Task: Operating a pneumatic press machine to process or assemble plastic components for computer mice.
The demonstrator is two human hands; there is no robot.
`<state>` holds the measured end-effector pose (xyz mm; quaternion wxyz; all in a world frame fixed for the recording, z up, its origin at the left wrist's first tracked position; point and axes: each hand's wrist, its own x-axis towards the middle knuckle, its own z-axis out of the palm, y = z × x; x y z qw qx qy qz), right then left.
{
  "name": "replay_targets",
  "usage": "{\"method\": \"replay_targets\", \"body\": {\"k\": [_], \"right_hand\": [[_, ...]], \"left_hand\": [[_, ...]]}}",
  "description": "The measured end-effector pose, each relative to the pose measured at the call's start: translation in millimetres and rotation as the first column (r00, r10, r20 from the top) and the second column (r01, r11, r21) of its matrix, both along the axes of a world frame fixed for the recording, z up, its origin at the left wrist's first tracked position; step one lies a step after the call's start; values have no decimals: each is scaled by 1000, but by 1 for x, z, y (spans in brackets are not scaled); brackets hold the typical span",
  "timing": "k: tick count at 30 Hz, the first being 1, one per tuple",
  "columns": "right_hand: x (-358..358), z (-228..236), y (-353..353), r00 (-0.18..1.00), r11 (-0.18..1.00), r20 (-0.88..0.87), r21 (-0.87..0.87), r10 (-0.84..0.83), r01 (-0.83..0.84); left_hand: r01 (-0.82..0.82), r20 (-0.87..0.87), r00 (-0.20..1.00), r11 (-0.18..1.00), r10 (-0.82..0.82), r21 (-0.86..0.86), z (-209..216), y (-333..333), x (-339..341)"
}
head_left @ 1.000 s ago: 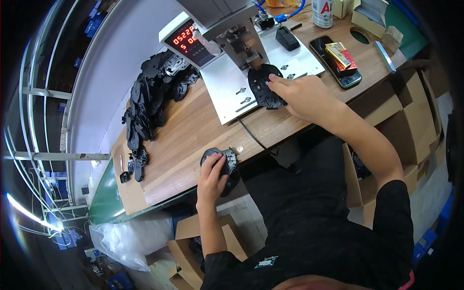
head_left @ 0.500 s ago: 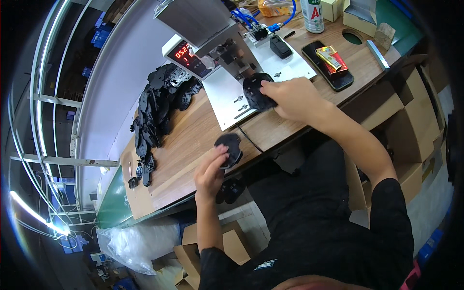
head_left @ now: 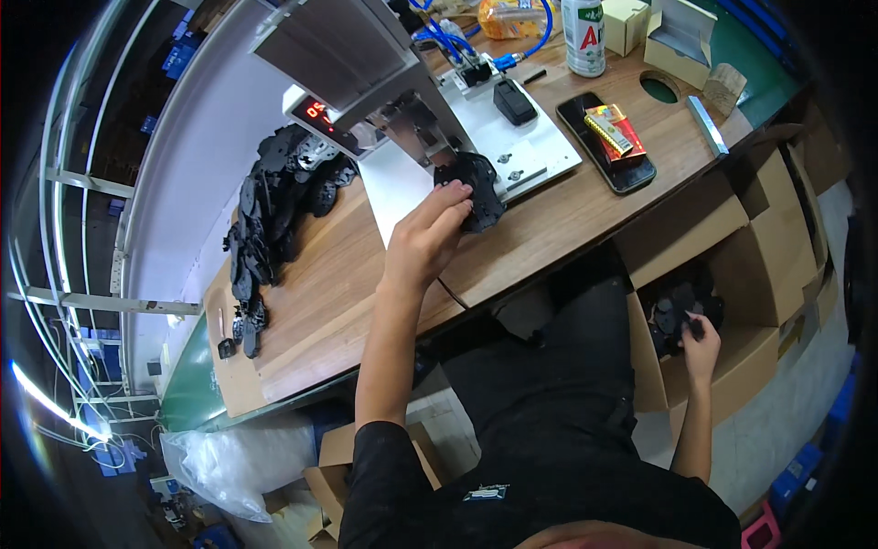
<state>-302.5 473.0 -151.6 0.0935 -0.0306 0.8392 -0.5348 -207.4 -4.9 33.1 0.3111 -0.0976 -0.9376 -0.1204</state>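
Note:
My left hand (head_left: 430, 236) grips a flat black plastic part (head_left: 480, 206) by its near edge, its fingers on top. The part's far edge lies under the head of a grey metal press machine (head_left: 402, 110), over the white base plate (head_left: 389, 197). Low on the right, my right hand (head_left: 701, 348) reaches into an open cardboard box (head_left: 773, 274). Its fingers pinch a dark plastic part (head_left: 698, 327), partly hidden by the fingers, just above several black parts (head_left: 675, 306) in the box.
A long heap of black parts (head_left: 261, 224) lies left of the machine. On the right of the wooden table (head_left: 325, 306) are a phone (head_left: 629, 174) with small packets, a can (head_left: 583, 41), a metal bar (head_left: 707, 126) and an open carton (head_left: 679, 44). A black block (head_left: 514, 102) sits on the plate.
My right hand has left the press with its part and moved down right into the box. My left hand has brought its part from the table's front edge up under the press head.

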Motion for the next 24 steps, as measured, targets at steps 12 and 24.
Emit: {"method": "replay_targets", "body": {"k": [12, 24], "right_hand": [[-39, 38, -76, 956, 940, -31, -173, 292, -293], [-37, 173, -309, 213, 572, -614, 478, 760, -666]], "left_hand": [[-68, -41, 997, 997, 70, 46, -17, 5, -2], [88, -140, 987, 991, -73, 99, -42, -12, -3]]}}
